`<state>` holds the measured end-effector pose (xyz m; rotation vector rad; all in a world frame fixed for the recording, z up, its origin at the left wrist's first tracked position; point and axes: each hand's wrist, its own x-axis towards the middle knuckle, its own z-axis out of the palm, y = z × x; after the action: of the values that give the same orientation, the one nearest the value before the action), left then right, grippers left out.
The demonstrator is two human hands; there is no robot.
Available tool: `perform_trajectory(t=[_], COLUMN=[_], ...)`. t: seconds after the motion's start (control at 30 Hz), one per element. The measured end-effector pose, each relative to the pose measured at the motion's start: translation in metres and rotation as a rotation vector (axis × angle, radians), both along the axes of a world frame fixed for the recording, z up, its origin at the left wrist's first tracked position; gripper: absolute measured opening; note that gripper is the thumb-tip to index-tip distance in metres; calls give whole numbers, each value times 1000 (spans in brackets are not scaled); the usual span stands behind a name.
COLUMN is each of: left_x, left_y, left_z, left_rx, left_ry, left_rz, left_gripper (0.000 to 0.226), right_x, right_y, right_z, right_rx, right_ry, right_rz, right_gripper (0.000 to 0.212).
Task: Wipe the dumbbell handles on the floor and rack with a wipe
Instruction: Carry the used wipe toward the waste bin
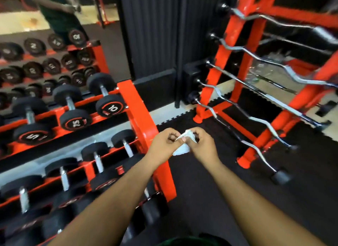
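Both hands [165, 144] [202, 145] pinch the wipe [182, 150] at frame centre; rack [144, 117] handles [128, 148] lie just left, nearer the left hand.

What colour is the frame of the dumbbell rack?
Bright orange-red, seen in the head view: the dumbbell rack frame.

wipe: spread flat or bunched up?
Bunched. The wipe is crumpled between left hand and right hand, in mid-air.

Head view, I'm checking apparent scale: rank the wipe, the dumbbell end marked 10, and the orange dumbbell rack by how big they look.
1. orange dumbbell rack, largest by far
2. dumbbell end marked 10
3. wipe, partly hidden by both hands and nearer the camera, so its rank against the dumbbell end is unsure
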<state>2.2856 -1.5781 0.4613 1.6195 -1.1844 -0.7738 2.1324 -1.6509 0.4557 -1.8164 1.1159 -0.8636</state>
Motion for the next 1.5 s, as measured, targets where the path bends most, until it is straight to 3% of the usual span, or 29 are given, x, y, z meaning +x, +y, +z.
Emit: perform_trajectory(t=[0.1,0.4,0.63,0.77,0.83,0.97,1.17,1.33,1.5], left_x=[-34,-205,-334,-392,-414,-447,-485,-507,-518], left_y=[-31,-99,-140,-158,-166,-180,-199,-224,-265], left_z=[12,31,30,43,48,44,35,37,33], left_rx=[-7,-76,-96,-139,-153,-121,-123,-180,-225], left_ry=[-105,-133,-80,-283,-348,-254,-131,-123,-126], left_rz=[-28,-175,-240,-390,-406,-461,-621,-786,-896], left_gripper=[12,17,5,7,4,4,20,18,32], right_x=[-48,-229,-352,-409,-432,-470,-496,-521,-536], right_y=[-15,-51,-66,-66,-65,-61,-55,-72,-91], right_z=[14,35,47,53,53,46,44,49,52], right_rx=[-37,-83,-5,-100,-115,-108,36,15,21], right_ry=[-17,-11,-182,2,71,74,-326,-151,-284], right_rz=[-100,-325,-450,-504,-571,-702,-570,-641,-738], right_gripper=[13,3,5,19,17,12,13,17,8])
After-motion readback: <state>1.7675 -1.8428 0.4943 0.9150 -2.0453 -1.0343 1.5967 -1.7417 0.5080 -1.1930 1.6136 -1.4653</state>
